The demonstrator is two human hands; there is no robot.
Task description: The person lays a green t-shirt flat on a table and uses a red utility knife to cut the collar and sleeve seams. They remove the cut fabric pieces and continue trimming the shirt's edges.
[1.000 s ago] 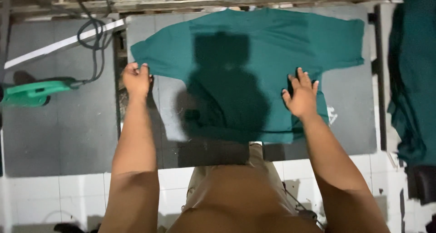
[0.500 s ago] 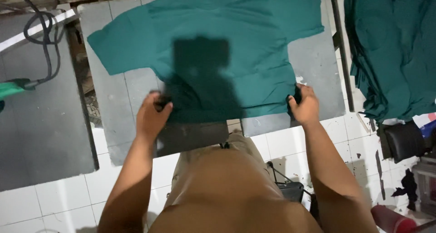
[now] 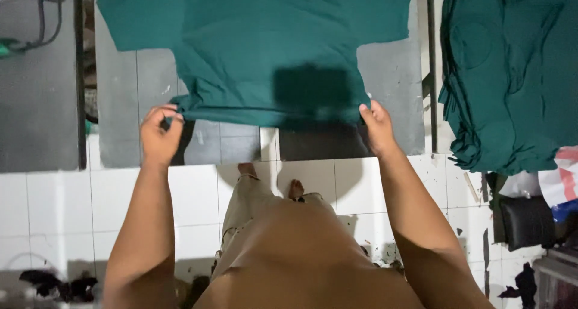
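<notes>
Green T-shirt [image 3: 271, 50] spread flat on grey tabletop [image 3: 391, 86]. Hem, pressed flat a second ago, now pinched at both near corners: left hand [image 3: 158, 134], right hand [image 3: 376, 125]. Hem lift judged begun.

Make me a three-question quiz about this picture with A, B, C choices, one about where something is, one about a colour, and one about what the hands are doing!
1. Where is the pile of folded cloth?
A. right of the table
B. under the table
C. on the person's lap

2. What colour is the T-shirt?
A. yellow
B. teal green
C. white

3. What are the left hand and right hand doing?
A. hanging free
B. holding a cable
C. gripping the shirt's bottom hem

Answers: 1 A, the pile sits past the table's right edge. 2 B, the whole shirt is teal green. 3 C, each hand pinches one hem corner.
</notes>
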